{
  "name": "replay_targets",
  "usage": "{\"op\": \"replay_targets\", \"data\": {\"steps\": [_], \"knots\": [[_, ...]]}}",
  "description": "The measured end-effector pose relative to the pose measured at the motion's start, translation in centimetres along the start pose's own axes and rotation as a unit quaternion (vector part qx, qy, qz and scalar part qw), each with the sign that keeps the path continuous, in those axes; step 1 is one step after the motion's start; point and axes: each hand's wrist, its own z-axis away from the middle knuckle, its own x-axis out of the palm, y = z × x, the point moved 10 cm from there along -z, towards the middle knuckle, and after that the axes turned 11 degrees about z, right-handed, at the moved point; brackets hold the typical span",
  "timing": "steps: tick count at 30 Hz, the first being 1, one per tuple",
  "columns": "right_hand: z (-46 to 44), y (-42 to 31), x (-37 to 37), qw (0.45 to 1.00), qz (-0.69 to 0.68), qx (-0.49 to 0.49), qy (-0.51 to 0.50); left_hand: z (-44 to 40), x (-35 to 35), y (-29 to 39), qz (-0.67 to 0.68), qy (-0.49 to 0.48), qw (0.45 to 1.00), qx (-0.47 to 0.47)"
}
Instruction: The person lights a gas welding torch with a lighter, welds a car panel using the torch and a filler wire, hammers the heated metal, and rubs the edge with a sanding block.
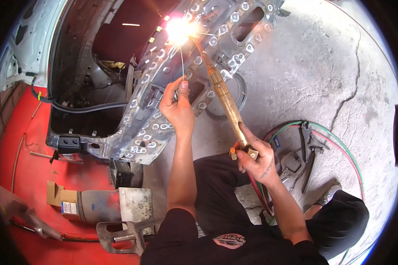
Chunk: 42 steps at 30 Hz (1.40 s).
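Note:
A thin wire rod (182, 62) is pinched in my left hand (178, 105), its upper end reaching into a bright glare with flying sparks. My right hand (257, 155) is closed around the lower end of a brass torch (225, 97), beside its orange knob (233, 153). The torch's narrow tip points up and left at the same glare. Behind both hands lies a grey metal vehicle frame panel (139, 101) dotted with round weld marks. The glare hides the exact spot where rod, tip and panel meet.
Red and green hoses (336, 137) loop across the concrete floor at the right, around clamps and pliers (306, 141). A wire coil (241, 95) lies under the torch. A metal cylinder (99, 206), cardboard boxes (55, 193) and a large clamp (127, 236) are at the lower left.

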Motion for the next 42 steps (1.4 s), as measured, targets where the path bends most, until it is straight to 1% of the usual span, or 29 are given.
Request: {"op": "replay_targets", "data": {"steps": [9,15,21,27,30,33,42], "knots": [[-0.04,-0.2,0.05,1.0,0.001,-0.004,-0.001,-0.09,-0.1,-0.12,-0.007,-0.005,1.0,0.006],[-0.01,-0.15,0.02,1.0,0.001,0.003,0.001,-0.1,-0.06,-0.21,0.011,-0.001,1.0,-0.003],[-0.03,-0.23,-0.01,1.0,-0.002,-0.006,0.001,-0.14,-0.07,0.03,0.004,0.01,1.0,-0.006],[-0.06,-0.35,-0.07,1.0,0.009,-0.014,0.0,-0.2,0.01,0.0,0.003,0.001,1.0,-0.007],[-0.07,-0.45,-0.03,1.0,0.008,-0.005,-0.001,-0.21,0.04,0.1,-0.008,-0.001,1.0,-0.001],[-0.11,-0.38,-0.17,1.0,-0.014,0.012,0.022,-0.18,0.08,0.08,0.0,-0.002,1.0,-0.001],[-0.01,-0.23,-0.18,0.999,-0.012,0.021,0.021,-0.24,0.0,-0.14,0.003,-0.001,1.0,0.001]]}}
